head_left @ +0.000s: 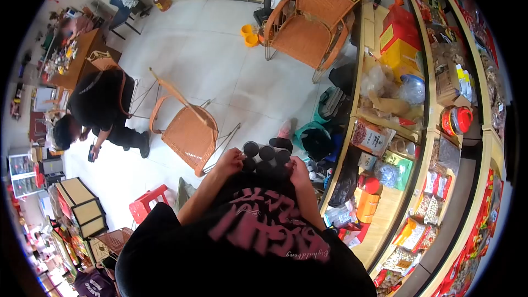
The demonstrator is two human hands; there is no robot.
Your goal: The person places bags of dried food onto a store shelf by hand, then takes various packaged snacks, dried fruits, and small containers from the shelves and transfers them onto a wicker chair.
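Observation:
Close to my body, at the lower edge of my shirt, is a pack of several round containers with dark tops (267, 153), set in two rows like a shrink-wrapped set of cans or jars. My left hand (230, 160) is closed on its left end, and my right hand (298, 169) grips the right end. The near row is partly hidden by my black shirt. What the containers hold cannot be seen.
Wooden shelves (344, 187) with bagged goods run along my right. Green bags (314, 138) lie on the floor beside them. A wicker chair (190, 132) stands ahead left, another wicker chair (313, 27) farther off. A seated person (99, 102) bends over a phone; a red stool (148, 202) is nearer.

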